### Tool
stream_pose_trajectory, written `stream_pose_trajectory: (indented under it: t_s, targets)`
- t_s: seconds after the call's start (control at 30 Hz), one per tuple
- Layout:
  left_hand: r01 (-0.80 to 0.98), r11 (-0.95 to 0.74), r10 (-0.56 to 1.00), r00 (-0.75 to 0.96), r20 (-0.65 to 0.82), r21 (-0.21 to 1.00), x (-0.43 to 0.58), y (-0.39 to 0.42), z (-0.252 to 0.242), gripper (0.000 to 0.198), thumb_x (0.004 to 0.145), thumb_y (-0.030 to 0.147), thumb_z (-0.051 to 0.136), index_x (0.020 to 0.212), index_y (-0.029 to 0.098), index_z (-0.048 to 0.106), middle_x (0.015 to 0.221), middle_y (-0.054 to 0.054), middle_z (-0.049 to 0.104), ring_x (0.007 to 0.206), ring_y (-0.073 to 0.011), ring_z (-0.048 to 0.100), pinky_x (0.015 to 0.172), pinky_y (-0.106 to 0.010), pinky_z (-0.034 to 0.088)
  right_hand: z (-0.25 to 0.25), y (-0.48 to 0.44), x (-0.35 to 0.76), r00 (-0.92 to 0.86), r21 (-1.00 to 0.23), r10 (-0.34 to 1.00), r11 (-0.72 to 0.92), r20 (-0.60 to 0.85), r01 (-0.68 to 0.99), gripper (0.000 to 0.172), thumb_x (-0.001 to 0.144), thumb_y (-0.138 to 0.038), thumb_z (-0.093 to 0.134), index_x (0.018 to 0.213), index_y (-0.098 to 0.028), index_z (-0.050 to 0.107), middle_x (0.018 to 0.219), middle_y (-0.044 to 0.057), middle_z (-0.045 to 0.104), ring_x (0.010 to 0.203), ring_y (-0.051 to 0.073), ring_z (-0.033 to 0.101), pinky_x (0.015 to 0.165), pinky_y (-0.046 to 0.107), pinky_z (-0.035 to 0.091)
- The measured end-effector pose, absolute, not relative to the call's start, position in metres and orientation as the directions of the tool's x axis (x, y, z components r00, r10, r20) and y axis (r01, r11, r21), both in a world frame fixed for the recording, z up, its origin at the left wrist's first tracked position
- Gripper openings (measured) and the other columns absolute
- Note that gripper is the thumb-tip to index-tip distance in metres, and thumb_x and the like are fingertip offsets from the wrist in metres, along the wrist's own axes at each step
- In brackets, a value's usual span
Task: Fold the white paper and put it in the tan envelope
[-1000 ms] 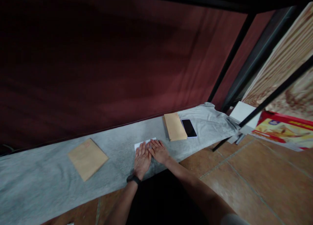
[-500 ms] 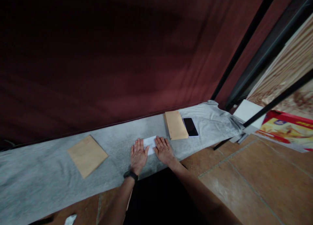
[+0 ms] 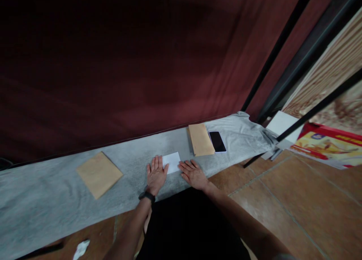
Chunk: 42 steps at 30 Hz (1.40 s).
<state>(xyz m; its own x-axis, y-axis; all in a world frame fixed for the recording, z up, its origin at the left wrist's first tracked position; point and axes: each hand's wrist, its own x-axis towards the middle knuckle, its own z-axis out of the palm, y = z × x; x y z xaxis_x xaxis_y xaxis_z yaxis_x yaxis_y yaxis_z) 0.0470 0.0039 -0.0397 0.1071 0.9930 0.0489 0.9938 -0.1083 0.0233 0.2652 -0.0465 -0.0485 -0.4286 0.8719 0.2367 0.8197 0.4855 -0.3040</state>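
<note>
A white sheet of paper (image 3: 172, 162) lies flat on the grey cloth-covered bench (image 3: 135, 146) in front of me. My left hand (image 3: 156, 174) rests flat at its left side, fingers stretched out and thumb over the paper's edge; a dark watch is on that wrist. At the paper's right edge, my right hand (image 3: 194, 174) lies flat with its fingers extended toward the left. Neither hand grips anything. Beyond my right hand is a stack of brown envelopes (image 3: 201, 140), with a dark-screened phone (image 3: 217, 142) beside it.
Farther left on the bench lies a single brown envelope (image 3: 99, 175). A dark red wall (image 3: 147, 86) rises behind the bench. Black metal bars (image 3: 278, 48) and a red and yellow box (image 3: 328, 145) stand at the right. A crumpled white scrap (image 3: 81, 249) lies on the tiled floor.
My right hand has slid right and toward me, uncovering more of the paper. My left hand has shifted slightly left. The whole view has moved a little.
</note>
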Motion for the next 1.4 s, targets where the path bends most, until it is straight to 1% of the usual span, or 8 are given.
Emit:
stream_pose_trajectory:
  t_s: [0.1,0.27,0.5,0.77,1.07,1.23,1.3,1.4]
  targets:
    - [0.987,-0.153,0.987,0.151,0.048,0.05,0.062,0.008,-0.036,0.063,0.101,0.043,0.02,0.151,0.008,0.034,0.159,-0.015,0.03,0.149,-0.0304,0.023,0.12,-0.053,0.016,-0.049,-0.046,0.267,-0.425,-0.335,0.872,0.487,0.244,0.807,0.044,0.101,-0.039,0.045,0.143,-0.027,0.049,0.15,0.002,0.048,0.139,0.023,0.043,0.12,0.048,0.024]
    - [0.877,-0.46,0.888,0.456,0.058,0.14,0.092,0.018,-0.039,0.057,0.103,0.038,0.017,0.151,0.015,0.036,0.158,-0.006,0.035,0.148,-0.0221,0.025,0.121,-0.043,0.022,-0.052,-0.042,0.267,-0.419,-0.404,0.876,0.483,0.241,0.777,0.042,0.1,-0.033,0.048,0.14,-0.025,0.054,0.145,0.005,0.054,0.138,0.022,0.045,0.12,0.049,0.022]
    - [0.843,-0.526,0.848,0.511,0.136,0.114,0.084,0.021,-0.047,0.057,0.102,0.039,0.02,0.152,0.014,0.033,0.158,-0.008,0.034,0.148,-0.0208,0.026,0.121,-0.043,0.022,-0.053,-0.041,0.269,-0.404,-0.466,0.882,0.472,0.243,0.749,0.039,0.098,-0.03,0.051,0.137,-0.026,0.057,0.143,0.003,0.056,0.137,0.02,0.045,0.121,0.048,0.02]
    - [0.879,-0.475,0.871,0.46,0.174,0.051,0.053,-0.016,-0.052,0.057,0.101,0.044,0.025,0.151,0.02,0.036,0.158,-0.009,0.035,0.148,-0.0256,0.026,0.12,-0.05,0.021,-0.052,-0.041,0.27,-0.396,-0.488,0.879,0.478,0.267,0.73,0.036,0.098,-0.027,0.05,0.132,-0.027,0.06,0.142,0.002,0.057,0.135,0.02,0.048,0.12,0.048,0.022]
    - [0.941,-0.315,0.925,0.276,0.26,0.123,0.026,-0.06,-0.056,0.068,0.1,0.05,0.026,0.149,0.004,0.036,0.154,-0.021,0.038,0.146,-0.0309,0.03,0.116,-0.049,0.03,-0.054,-0.042,0.27,-0.371,-0.504,0.887,0.461,0.274,0.73,0.035,0.097,-0.025,0.051,0.13,-0.026,0.062,0.142,0.003,0.057,0.134,0.019,0.049,0.12,0.046,0.022]
    - [0.97,-0.21,0.947,0.171,0.271,0.123,0.033,-0.062,-0.05,0.068,0.1,0.047,0.022,0.148,0.001,0.037,0.15,-0.023,0.044,0.144,-0.0335,0.033,0.118,-0.054,0.025,-0.053,-0.042,0.268,-0.364,-0.498,0.891,0.454,0.273,0.738,0.035,0.097,-0.025,0.051,0.13,-0.027,0.062,0.141,0.003,0.058,0.133,0.018,0.05,0.12,0.046,0.023]
    - [0.966,-0.226,0.947,0.188,0.259,0.126,0.047,-0.055,-0.044,0.066,0.1,0.044,0.022,0.15,0.003,0.035,0.152,-0.021,0.041,0.147,-0.0314,0.028,0.12,-0.053,0.022,-0.051,-0.042,0.268,-0.364,-0.493,0.893,0.45,0.265,0.744,0.035,0.097,-0.025,0.05,0.13,-0.027,0.062,0.142,0.002,0.058,0.133,0.018,0.05,0.12,0.046,0.023]
    - [0.926,-0.347,0.928,0.316,0.195,0.148,0.074,-0.036,-0.04,0.062,0.101,0.041,0.021,0.152,0.008,0.033,0.156,-0.016,0.037,0.148,-0.0264,0.026,0.12,-0.048,0.024,-0.048,-0.042,0.267,-0.378,-0.474,0.89,0.455,0.253,0.754,0.036,0.097,-0.023,0.049,0.13,-0.029,0.062,0.141,0.002,0.058,0.133,0.018,0.05,0.119,0.046,0.023]
